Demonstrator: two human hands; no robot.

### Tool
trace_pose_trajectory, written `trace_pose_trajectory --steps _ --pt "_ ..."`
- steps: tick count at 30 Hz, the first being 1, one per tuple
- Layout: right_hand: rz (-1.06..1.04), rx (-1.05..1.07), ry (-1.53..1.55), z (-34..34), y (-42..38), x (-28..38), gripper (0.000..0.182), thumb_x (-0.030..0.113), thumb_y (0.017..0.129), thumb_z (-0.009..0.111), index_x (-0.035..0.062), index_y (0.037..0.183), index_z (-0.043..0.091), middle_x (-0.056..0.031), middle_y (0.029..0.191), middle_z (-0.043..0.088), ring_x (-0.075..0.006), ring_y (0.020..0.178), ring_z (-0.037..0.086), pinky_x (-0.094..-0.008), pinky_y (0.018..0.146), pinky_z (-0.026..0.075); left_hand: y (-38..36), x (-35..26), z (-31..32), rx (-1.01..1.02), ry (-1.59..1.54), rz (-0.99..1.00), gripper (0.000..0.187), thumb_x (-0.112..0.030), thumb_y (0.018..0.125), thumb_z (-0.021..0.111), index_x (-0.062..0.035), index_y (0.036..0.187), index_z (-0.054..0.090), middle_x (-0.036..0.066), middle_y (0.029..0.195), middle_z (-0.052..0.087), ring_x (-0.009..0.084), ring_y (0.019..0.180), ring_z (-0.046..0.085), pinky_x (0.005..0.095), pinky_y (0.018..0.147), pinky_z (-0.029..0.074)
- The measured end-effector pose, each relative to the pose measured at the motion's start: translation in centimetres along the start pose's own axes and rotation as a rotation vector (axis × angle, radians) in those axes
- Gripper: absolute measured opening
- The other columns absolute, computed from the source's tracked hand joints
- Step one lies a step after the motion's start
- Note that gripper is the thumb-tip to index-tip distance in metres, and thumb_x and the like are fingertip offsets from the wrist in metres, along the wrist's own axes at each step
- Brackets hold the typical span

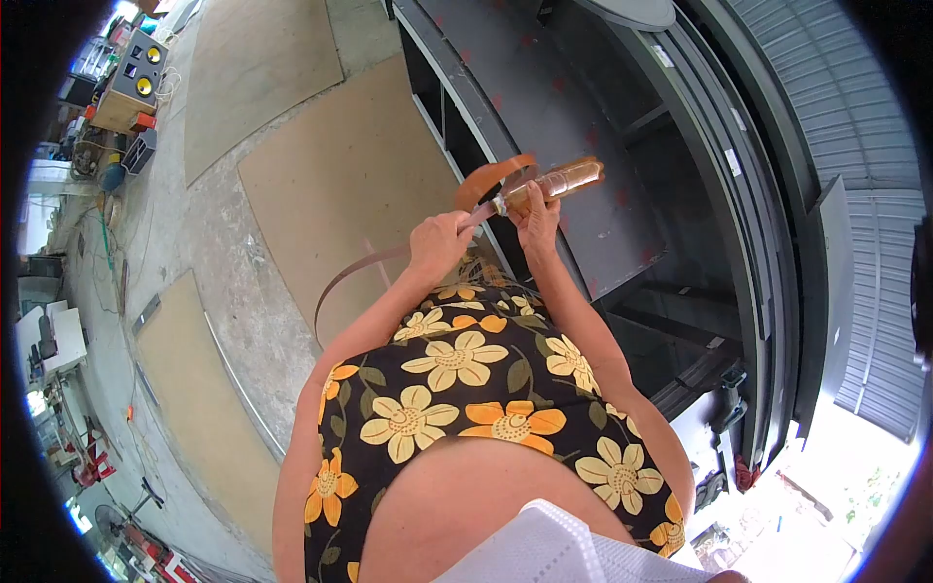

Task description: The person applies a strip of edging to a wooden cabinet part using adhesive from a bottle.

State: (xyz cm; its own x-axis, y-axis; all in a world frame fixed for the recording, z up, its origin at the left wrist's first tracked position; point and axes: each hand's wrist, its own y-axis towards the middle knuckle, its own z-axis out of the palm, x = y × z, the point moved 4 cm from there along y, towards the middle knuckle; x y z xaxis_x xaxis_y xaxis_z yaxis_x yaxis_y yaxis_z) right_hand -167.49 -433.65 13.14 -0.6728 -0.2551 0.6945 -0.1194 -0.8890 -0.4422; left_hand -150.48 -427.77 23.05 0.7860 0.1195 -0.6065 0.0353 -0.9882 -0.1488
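My left hand (439,243) is closed around a long, thin brown strip (360,264). One length of the strip curves down beside my left forearm, and an orange-brown loop (479,182) of it arches beyond my hands. My right hand (536,225) grips a clear plastic bottle (569,179) with brown contents, tilted so that its narrow neck points at the strip near my left fingers. Both hands are in front of my body, over the near edge of a dark grey cabinet frame (486,117).
Large brown boards (340,175) lie on the concrete floor (219,253) to the left. Dark panels and frames (724,185) stand on the right. A speaker (144,68) and assorted tools and cables line the far left. A metal rod (238,374) lies by a lower board.
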Motion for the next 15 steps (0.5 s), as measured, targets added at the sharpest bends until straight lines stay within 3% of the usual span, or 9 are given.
trace_pose_trajectory --steps 4,7,15 --pt "-0.035 -0.074 -0.038 -1.6 1.6 0.1 0.047 0.02 0.079 0.068 0.0132 0.113 0.036 -0.0091 0.099 0.055 -0.0215 0.079 0.063 -0.0354 0.062 0.057 -0.3 -0.3 -0.2 0.026 -0.01 0.013 0.018 -0.025 0.078 0.061 -0.013 0.09 0.066 0.012 0.076 0.065 0.0322 0.073 0.062 0.0424 0.065 0.048" --pt "-0.045 -0.064 -0.018 -2.4 2.6 0.7 0.051 0.018 0.078 0.069 0.0106 0.113 0.034 -0.0098 0.104 0.05 -0.0247 0.09 0.06 -0.0413 0.065 0.056 -0.3 -0.1 -0.2 0.034 -0.023 0.037 0.018 -0.026 0.077 0.062 -0.0135 0.09 0.066 0.012 0.076 0.065 0.0321 0.073 0.062 0.0423 0.065 0.048" --pt "0.037 0.082 -0.019 -0.5 1.0 1.0 0.055 0.019 0.078 0.069 0.0108 0.117 0.031 -0.0128 0.111 0.048 -0.0283 0.094 0.059 -0.045 0.073 0.055 -0.3 0.0 -0.5 0.039 -0.061 0.061 0.019 -0.026 0.077 0.062 -0.0145 0.091 0.066 0.011 0.077 0.065 0.0316 0.074 0.062 0.0418 0.064 0.047"
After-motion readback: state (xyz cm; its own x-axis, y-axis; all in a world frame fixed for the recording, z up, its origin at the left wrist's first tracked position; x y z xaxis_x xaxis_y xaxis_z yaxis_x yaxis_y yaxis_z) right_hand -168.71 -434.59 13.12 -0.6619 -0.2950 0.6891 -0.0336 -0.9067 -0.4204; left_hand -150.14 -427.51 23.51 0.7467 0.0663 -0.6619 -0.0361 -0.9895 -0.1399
